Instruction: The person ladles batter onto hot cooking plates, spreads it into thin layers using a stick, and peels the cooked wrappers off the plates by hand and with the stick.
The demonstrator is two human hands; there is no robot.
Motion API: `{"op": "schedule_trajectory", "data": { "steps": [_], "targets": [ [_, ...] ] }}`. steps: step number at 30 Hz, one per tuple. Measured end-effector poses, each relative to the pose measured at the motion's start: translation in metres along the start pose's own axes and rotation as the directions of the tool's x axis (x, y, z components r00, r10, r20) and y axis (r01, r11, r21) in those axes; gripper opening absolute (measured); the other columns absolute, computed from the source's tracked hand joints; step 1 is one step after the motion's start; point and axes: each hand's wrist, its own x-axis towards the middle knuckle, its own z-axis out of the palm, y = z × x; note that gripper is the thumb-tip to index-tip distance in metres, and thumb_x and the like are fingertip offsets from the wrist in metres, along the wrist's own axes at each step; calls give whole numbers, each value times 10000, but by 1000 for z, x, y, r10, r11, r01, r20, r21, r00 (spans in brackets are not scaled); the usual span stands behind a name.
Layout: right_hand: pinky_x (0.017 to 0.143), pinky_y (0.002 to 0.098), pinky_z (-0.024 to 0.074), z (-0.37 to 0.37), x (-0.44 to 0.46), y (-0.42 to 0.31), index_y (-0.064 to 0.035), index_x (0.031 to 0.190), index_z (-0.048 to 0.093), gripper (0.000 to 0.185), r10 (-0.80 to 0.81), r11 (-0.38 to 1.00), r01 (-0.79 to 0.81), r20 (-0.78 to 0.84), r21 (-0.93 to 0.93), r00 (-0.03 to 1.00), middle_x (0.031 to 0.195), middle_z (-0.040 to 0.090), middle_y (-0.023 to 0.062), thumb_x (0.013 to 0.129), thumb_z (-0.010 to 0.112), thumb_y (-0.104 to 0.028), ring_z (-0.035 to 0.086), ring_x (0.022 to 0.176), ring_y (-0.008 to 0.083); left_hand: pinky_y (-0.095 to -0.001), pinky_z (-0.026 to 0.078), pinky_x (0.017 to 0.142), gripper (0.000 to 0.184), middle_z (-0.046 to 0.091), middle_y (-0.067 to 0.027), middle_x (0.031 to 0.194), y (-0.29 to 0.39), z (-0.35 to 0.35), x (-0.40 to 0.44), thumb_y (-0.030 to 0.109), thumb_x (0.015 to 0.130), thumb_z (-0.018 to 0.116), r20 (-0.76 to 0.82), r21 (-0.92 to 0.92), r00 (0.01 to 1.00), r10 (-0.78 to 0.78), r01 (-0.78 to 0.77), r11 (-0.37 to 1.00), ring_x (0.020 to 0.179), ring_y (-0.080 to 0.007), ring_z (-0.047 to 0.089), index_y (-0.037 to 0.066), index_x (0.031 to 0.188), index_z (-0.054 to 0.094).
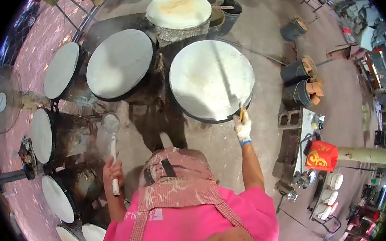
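My left hand [113,171] is closed round the pale handle of a ladle [114,146], whose round bowl points away from me, left of centre. My right hand [243,126], in a whitish glove with a blue cuff, grips a small tool [241,111] with a yellowish handle. The tool's head is at the lower right rim of a large round griddle [210,76] coated with a white layer. A thin shadow crosses that layer. Left of it, another white-coated griddle [120,62] is tilted in view.
More white-topped griddles [62,70] curve down the left side, and one [179,9] stands at the back. Buckets [299,71], some with brownish pieces, are at right, near a red bag [322,155] and a narrow table [307,129]. A fan [1,102] is at far left.
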Motion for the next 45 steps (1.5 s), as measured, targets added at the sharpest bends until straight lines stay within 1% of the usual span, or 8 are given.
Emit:
{"op": "schedule_trajectory", "data": {
  "steps": [4,9,14,17,22,28,33,45],
  "targets": [
    [602,355,469,-23,10,-43,-118,1265,466,602,-464,536,623,417,-570,781,1022,599,169,688,638,-141,609,755,273,-218,309,367,383,329,-9,613,-11,2,2,234,958,355,-28,-45,999,19,-20,999,456,-79,328,34,1280,413],
    [702,449,450,-22,35,-63,-128,1246,480,558,-604,80,749,565,-658,562,1063,568,135,697,569,-177,575,869,280,-220,315,366,407,323,-7,615,-3,-9,-4,251,962,340,7,-43,1000,28,-28,999,456,-74,325,3,1281,393],
    [674,412,469,-16,82,-64,-90,999,602,378,-519,172,902,742,-395,424,989,598,109,622,611,-119,594,793,285,-210,300,346,404,315,5,594,17,-17,-19,253,962,341,-39,-8,990,133,-133,991,422,-66,297,9,1279,398],
    [695,409,472,-20,95,-117,-89,929,601,304,-362,324,821,740,-470,566,929,606,121,629,622,-139,598,797,303,-199,290,334,380,310,16,569,32,-22,-27,248,957,354,-64,7,978,200,-200,980,399,-61,280,22,1254,427],
    [703,439,473,-32,167,-152,-80,913,588,238,-341,574,413,253,-707,906,861,612,178,759,598,-261,596,794,353,-203,286,332,338,340,16,551,69,-42,-42,260,942,386,-58,-45,974,220,-222,974,392,-60,281,19,1139,516],
    [722,444,459,-82,278,-188,-75,964,572,256,-426,749,243,-167,-616,889,868,613,197,826,558,-290,582,837,382,-183,216,321,222,308,29,563,60,-36,-38,243,938,424,-104,-85,936,338,-347,934,381,-44,273,81,1059,516],
    [723,446,461,-113,353,-253,-87,982,557,250,-687,558,368,-165,-743,708,868,614,191,818,562,-276,588,823,371,-201,288,335,291,318,14,548,39,-46,-17,250,939,415,-33,-157,905,425,-425,892,383,-63,294,85,1162,501],
    [803,425,478,85,407,-469,-49,912,660,261,-452,206,539,409,-817,793,973,617,207,726,497,-134,597,925,357,-208,298,360,282,333,18,560,23,-45,-3,200,921,431,11,-289,890,456,-434,853,419,-71,315,0,1108,501]
  ]
}}
